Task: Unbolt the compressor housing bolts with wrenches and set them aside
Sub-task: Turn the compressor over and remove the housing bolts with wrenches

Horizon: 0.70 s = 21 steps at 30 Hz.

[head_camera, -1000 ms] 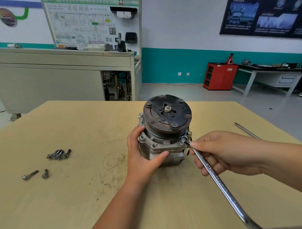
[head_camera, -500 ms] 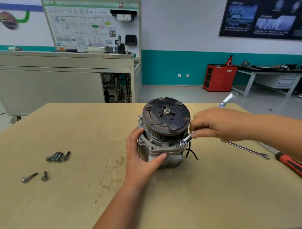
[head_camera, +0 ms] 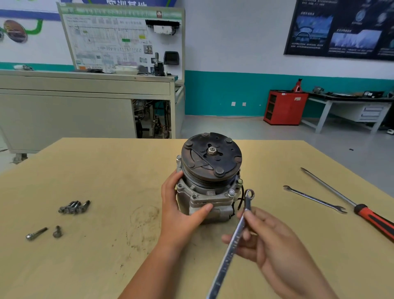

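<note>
Right hand [head_camera: 275, 245] pinches wrench [head_camera: 225, 262], left hand [head_camera: 179, 217] grips compressor [head_camera: 211, 168]; bolts [head_camera: 73, 207], spare wrench [head_camera: 314, 199], screwdriver [head_camera: 347, 200] lie aside.

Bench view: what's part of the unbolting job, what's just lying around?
Job: compressor, gripped by left hand; ring wrench, in right hand; seated bolts; removed bolts on the table.
Lying about: second wrench, red-handled screwdriver, red cabinet.

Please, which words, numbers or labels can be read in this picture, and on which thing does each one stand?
On the blue banner at the top edge: large Chinese characters, cut off; not surely readable.
On the white diagram board: print too small.
On the dark poster: captions blurred.
On the wrench in the right hand: stamped marks, blurred.
On the compressor housing: one small mark, unclear.
Nothing can be quoted with confidence.
</note>
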Tool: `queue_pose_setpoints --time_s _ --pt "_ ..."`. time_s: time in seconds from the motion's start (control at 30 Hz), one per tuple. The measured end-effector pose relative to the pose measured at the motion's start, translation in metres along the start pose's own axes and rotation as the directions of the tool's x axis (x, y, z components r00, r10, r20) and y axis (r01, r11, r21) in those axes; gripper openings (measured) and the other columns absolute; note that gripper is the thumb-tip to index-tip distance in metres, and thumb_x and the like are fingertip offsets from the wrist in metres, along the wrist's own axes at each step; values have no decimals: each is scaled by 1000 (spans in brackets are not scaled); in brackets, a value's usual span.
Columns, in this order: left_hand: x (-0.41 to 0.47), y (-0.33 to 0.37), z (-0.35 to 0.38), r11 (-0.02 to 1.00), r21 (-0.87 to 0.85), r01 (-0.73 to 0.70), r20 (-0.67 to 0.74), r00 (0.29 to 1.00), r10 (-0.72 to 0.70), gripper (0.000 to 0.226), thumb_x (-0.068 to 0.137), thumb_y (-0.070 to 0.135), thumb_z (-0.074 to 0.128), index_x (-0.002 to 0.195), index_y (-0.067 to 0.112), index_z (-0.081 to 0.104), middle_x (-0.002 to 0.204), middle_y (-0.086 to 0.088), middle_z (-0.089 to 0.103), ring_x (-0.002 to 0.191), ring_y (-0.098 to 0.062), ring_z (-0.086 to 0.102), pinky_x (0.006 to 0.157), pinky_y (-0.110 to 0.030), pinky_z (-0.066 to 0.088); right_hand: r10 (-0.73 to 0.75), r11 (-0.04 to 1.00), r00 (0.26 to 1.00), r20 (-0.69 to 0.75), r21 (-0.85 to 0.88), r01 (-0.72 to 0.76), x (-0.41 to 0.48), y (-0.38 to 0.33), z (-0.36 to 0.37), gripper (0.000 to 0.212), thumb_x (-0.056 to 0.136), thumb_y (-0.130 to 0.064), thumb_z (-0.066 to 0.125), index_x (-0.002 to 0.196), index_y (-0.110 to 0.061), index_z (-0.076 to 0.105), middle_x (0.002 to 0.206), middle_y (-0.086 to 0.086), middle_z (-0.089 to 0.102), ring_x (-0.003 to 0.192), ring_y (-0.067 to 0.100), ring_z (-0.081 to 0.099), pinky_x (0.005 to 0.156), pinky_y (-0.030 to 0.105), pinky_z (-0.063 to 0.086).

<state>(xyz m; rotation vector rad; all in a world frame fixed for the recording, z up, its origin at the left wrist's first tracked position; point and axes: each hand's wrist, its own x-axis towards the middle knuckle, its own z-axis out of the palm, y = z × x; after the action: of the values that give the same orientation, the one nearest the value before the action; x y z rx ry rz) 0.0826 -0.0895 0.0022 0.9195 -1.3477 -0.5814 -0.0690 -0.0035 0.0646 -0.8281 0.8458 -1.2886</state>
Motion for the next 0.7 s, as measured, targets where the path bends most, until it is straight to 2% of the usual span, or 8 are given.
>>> queue_pose_setpoints --time_s 0.1,0.17,0.33,0.5,0.57,0.63,0.7 --pt "-1 -1 0 1000 11 -3 3 1000 3 79 56 46 78 124 58 39 134 -3 47 126 -18 47 106 -43 40 -52 996 998 -36 -74 50 5 14 18 22 77 -21 56 61 -13 68 46 3 52 46 24 65 39 25 51" --pt "-2 -1 0 999 29 -18 -2 1000 18 80 56 46 79 123 61 38 134 -1 47 126 -15 48 106 -38 41 -85 990 995 -48 -113 79 9 18 26 37 90 -16 50 60 -19 70 47 0 53 45 20 64 38 21 47" --pt "-1 -3 2 999 32 -6 -18 1000 7 83 55 41 83 121 62 38 134 -1 49 126 -17 49 105 -44 42 -105 987 992 -72 -130 95 17 16 35 48 94 -14 47 53 -24 69 43 -4 48 39 13 59 36 19 45" --pt "-2 -1 1 1000 1 1 -4 1000 -1 80 57 43 80 123 58 39 134 -6 47 126 -22 48 104 -50 41 -64 984 995 -81 -171 49 18 10 30 49 94 -14 48 45 -16 56 41 -4 42 33 11 51 34 19 42" --pt "-2 1 0 1000 -4 6 0 1000 -6 79 57 43 78 127 48 40 134 -7 47 126 -23 47 105 -49 40 -42 976 995 -86 -216 23 18 5 25 48 94 -15 48 46 -16 51 40 -3 40 30 10 43 32 18 38" --pt "-1 2 0 1000 2 2 0 1000 -2 78 57 44 76 127 38 42 135 -7 46 128 -22 46 107 -48 38 -14 960 998 -67 -279 -5 17 -5 19 46 94 -14 48 48 -15 52 40 -3 37 30 9 36 30 16 31" --pt "-1 3 0 1000 1 5 6 1000 -5 77 57 44 76 125 36 42 135 -6 46 129 -21 45 108 -46 38 32 910 999 -10 -413 -33 17 -20 11 40 95 -14 47 54 -13 51 41 -3 38 30 7 33 30 14 26"
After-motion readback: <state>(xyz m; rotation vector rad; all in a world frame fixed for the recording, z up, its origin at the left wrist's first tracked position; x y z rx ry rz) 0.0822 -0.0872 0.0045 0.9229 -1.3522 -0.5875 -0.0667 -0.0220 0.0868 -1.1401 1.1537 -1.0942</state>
